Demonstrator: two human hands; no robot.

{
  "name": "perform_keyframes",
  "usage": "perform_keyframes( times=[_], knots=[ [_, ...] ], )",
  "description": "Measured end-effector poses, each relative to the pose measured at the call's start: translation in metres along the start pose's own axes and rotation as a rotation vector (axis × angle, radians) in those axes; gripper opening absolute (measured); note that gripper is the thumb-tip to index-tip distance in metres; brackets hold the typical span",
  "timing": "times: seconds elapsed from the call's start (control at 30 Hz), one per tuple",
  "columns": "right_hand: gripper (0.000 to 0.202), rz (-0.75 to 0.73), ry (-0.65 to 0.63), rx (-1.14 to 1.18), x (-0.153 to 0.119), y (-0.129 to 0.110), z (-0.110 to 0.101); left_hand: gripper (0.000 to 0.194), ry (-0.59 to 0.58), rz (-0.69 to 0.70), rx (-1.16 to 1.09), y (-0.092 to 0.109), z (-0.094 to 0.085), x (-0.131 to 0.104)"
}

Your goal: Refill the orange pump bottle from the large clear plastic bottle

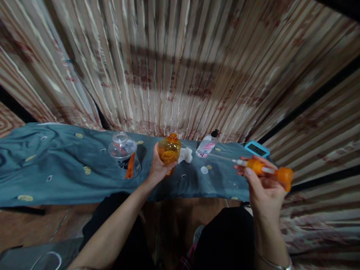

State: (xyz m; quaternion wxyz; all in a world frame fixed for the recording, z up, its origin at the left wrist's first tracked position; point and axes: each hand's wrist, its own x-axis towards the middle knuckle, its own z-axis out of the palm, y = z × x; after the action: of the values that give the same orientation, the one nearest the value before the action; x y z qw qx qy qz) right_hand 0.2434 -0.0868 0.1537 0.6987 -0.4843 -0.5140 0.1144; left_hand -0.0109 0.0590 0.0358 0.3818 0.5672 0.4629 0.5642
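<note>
My left hand [159, 168] is wrapped round an amber see-through bottle [169, 150], whose neck stands uncapped. Some liquid seems to sit in its lower part. Off to the right, my right hand [266, 187] grips an orange pump dispenser top [255, 166] lying sideways in the fingers, its thin clear tube pointing left. Pump and bottle are well apart. Just beside the amber bottle lies a crumpled white tissue [185, 155]. A clear bottle with a black cap and pink print [207, 144] stands between my two hands, farther back.
A wide clear plastic jar [123, 153] with an orange and black label stands open at left. A white disc [204, 170] and a blue-framed digital timer [257, 149] lie on the teal cloth [70, 165]. Pleated curtains [168, 67] hang right behind the table.
</note>
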Motion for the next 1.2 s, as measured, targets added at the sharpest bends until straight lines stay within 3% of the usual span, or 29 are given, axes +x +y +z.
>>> perform_keyframes(
  times=[0.17,0.3,0.43,0.63,0.7,0.8,1.0,1.2],
  knots=[
    [0.038,-0.116,-0.245,-0.286,-0.042,0.023,-0.003,0.124,0.023,0.014,-0.016,-0.001,0.002,0.002],
    [0.041,-0.343,-0.586,-0.426,-0.054,0.045,0.008,0.123,0.03,0.035,-0.005,-0.002,0.002,0.002],
    [0.046,-0.5,-0.89,-0.525,-0.045,0.077,0.019,0.125,0.04,0.035,0.013,-0.003,-0.004,0.005],
    [0.042,-0.61,-1.16,-0.765,-0.007,0.135,0.031,0.124,0.042,0.056,0.041,-0.001,-0.008,0.007],
    [0.041,-0.65,-1.205,-0.815,-0.006,0.137,0.032,0.123,0.035,0.057,0.041,0.0,-0.008,0.007],
    [0.042,-0.722,-1.218,-0.83,-0.024,0.119,0.025,0.122,0.03,0.059,0.041,0.0,-0.008,0.008],
    [0.043,-0.787,-1.124,-0.838,-0.083,0.069,-0.018,0.124,0.04,0.069,0.044,-0.003,-0.007,0.01],
    [0.04,-0.807,-1.037,-0.944,-0.092,0.075,-0.056,0.124,0.021,0.058,0.042,0.001,-0.001,0.006]
  ],
)
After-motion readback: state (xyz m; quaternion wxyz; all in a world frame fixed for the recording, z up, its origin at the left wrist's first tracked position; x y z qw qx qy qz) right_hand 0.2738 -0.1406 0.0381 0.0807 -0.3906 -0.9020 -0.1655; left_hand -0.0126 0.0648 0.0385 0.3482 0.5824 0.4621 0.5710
